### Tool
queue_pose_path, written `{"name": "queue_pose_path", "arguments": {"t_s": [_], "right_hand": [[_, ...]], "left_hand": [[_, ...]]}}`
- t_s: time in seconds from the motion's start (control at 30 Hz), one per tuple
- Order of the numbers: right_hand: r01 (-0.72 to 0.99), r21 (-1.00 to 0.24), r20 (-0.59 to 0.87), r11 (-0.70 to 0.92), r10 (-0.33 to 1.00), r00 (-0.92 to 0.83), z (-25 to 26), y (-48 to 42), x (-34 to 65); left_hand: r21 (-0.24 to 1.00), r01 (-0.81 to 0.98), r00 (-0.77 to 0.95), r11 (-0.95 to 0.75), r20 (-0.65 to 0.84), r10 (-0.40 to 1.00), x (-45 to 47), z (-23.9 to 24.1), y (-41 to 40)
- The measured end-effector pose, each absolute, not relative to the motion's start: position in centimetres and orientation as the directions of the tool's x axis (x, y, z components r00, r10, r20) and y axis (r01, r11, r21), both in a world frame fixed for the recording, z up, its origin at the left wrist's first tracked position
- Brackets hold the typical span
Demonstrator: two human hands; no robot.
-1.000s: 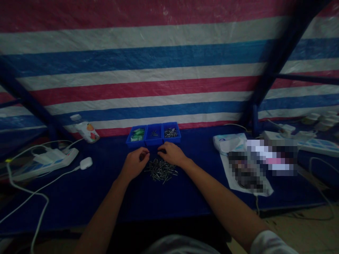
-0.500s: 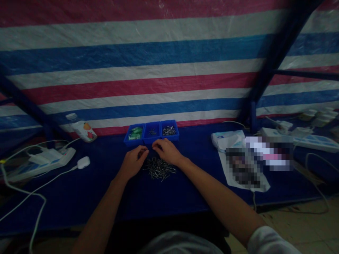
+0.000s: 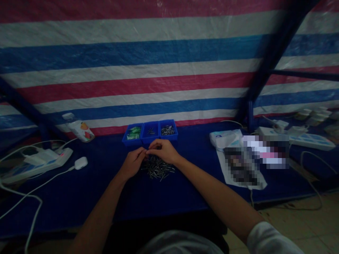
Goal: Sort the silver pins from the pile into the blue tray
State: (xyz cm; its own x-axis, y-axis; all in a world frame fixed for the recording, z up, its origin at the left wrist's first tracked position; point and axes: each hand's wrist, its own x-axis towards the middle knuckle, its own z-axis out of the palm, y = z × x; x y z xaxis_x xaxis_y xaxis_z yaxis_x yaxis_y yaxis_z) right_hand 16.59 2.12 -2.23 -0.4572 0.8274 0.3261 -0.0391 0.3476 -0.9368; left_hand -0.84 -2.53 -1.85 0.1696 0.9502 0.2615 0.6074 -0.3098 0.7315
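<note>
My left hand point(image 3: 133, 162) and my right hand point(image 3: 164, 151) meet at the fingertips, just above the far side of a loose pile of thin metal pins or screws point(image 3: 159, 170). Both hands are closed in a pinch; whatever lies between the fingers is too small to make out. Right behind them stand three joined blue bins. Green packets lie in the left bin point(image 3: 133, 134), a few dark thin pieces in the middle bin point(image 3: 150, 131), and many small shiny metal pieces in the right bin point(image 3: 168, 130).
On the left are a bottle point(image 3: 78, 127), a power strip point(image 3: 53, 163) with cables, and a white charger point(image 3: 81, 163). To the right lie a tissue pack point(image 3: 225, 138), a paper sheet point(image 3: 224, 169) and another power strip point(image 3: 312, 139). A striped tarp point(image 3: 159, 84) hangs behind the blue table point(image 3: 164, 201).
My hands, apart half a second ago, have come together at the fingertips. The right hand moved left and slightly down. The whole view shifted slightly.
</note>
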Motion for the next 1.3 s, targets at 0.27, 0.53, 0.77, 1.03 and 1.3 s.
{"name": "queue_pose_path", "arguments": {"t_s": [0.27,0.53,0.77,1.03,1.3], "right_hand": [[-0.186,-0.963,0.263,0.197,0.847,-0.463,-2.1,2.2,16.4],[-0.137,-0.967,0.255,0.216,0.854,-0.454,-2.0,2.4,16.5],[-0.082,-0.962,0.272,0.261,0.890,-0.366,-1.6,2.8,17.1],[-0.095,-0.994,0.069,0.062,0.995,-0.074,-1.9,4.7,18.5],[0.456,-0.803,0.369,0.383,0.921,-0.125,-2.3,3.5,18.3]], "left_hand": [[0.791,0.517,0.159,-0.326,0.285,0.945,-0.8,-1.9,-2.5],[0.780,0.542,0.124,-0.312,0.293,0.948,-0.8,-1.8,-2.4],[0.771,0.553,0.053,-0.315,0.345,0.937,-1.1,-1.9,-2.2],[0.605,0.745,0.079,-0.280,0.336,0.938,-1.4,-2.2,-2.2],[0.446,0.823,0.205,-0.352,0.344,0.916,-1.9,-2.9,-1.6]]}}
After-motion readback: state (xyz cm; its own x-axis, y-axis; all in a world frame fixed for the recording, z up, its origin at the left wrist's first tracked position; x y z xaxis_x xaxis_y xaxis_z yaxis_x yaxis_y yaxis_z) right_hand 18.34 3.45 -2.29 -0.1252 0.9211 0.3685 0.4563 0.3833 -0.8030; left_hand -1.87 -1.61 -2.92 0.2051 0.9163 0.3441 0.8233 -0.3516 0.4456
